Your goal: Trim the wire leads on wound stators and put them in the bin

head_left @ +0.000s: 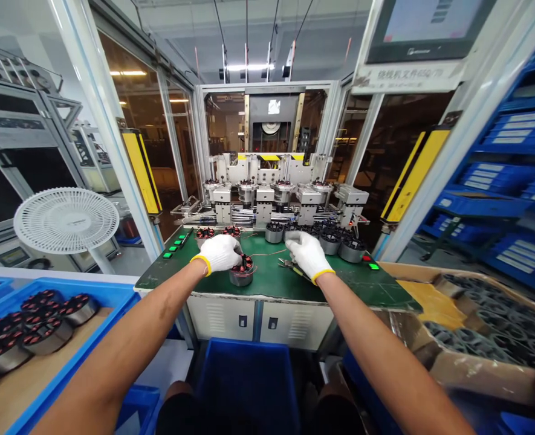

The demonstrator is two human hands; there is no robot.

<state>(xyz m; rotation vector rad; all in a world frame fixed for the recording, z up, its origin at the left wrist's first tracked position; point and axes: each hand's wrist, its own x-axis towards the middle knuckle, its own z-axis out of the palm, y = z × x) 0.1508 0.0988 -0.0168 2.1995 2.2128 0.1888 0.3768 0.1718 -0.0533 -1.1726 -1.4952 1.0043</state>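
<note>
My left hand [219,252], in a white knitted glove with a yellow cuff, grips the top of a wound motor stator [241,275] near the front edge of the green table [194,269]. Red-copper windings and a black insulator top its grey metal ring. Loose copper wire [267,254] runs from the stator toward my right hand [310,254], which is gloved alike and closed in a pinch at the wire's end. Cutting pliers [289,264] lie on the table just below my right fingers, their handles partly hidden. Two more wound stators [205,234] sit behind my left hand.
Several unwound stators [351,249] stand at the table's right rear. Behind them is a winding machine [267,193] between yellow light curtains [142,172]. Left, a blue bin [117,296] holds wound stators; right, a cardboard box [457,368] holds grey cores. A fan [66,220] stands left.
</note>
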